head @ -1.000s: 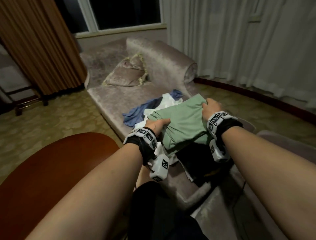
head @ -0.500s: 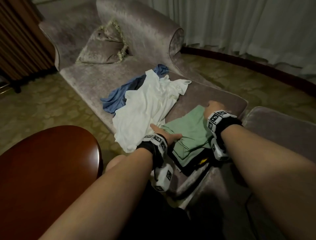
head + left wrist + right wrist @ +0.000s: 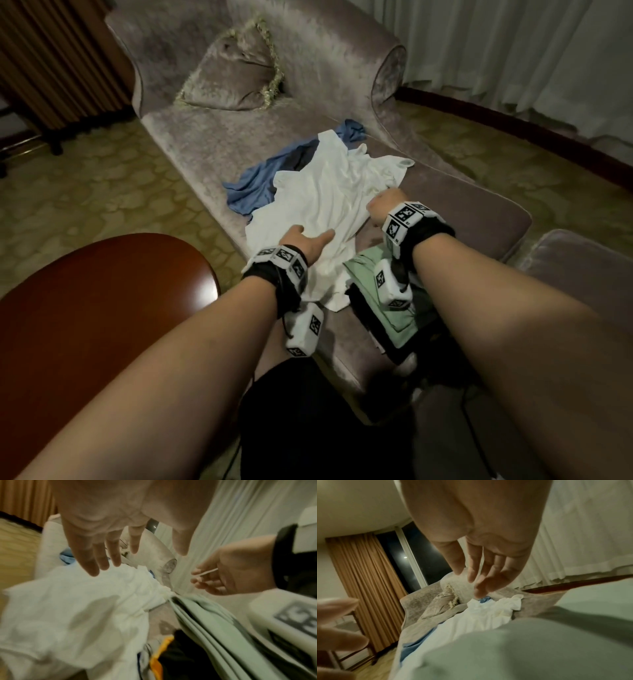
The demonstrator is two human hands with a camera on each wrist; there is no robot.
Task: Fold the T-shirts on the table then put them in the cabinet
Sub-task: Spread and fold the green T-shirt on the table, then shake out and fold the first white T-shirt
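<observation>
A crumpled white T-shirt (image 3: 329,202) lies on the velvet chaise (image 3: 205,150), partly covering a blue T-shirt (image 3: 253,185). A folded green T-shirt (image 3: 359,270) sits on a folded black garment (image 3: 359,301) at the chaise's near end. My left hand (image 3: 308,240) hovers over the white shirt's near part with fingers spread (image 3: 109,553) and holds nothing. My right hand (image 3: 385,205) is at the white shirt's right edge. Its fingers (image 3: 476,574) are relaxed and empty. The green shirt (image 3: 214,622) lies free beneath my right wrist.
A round dark-red wooden table (image 3: 96,308) is at my left. A fringed cushion (image 3: 233,78) rests at the chaise's head. White curtains (image 3: 513,51) hang at the right, a brown curtain (image 3: 51,58) at the left. Another upholstered seat (image 3: 575,267) is at the right.
Both hands brought the folded green shirt down onto the black pile, let go, and moved forward to the white shirt. The head view tilted down.
</observation>
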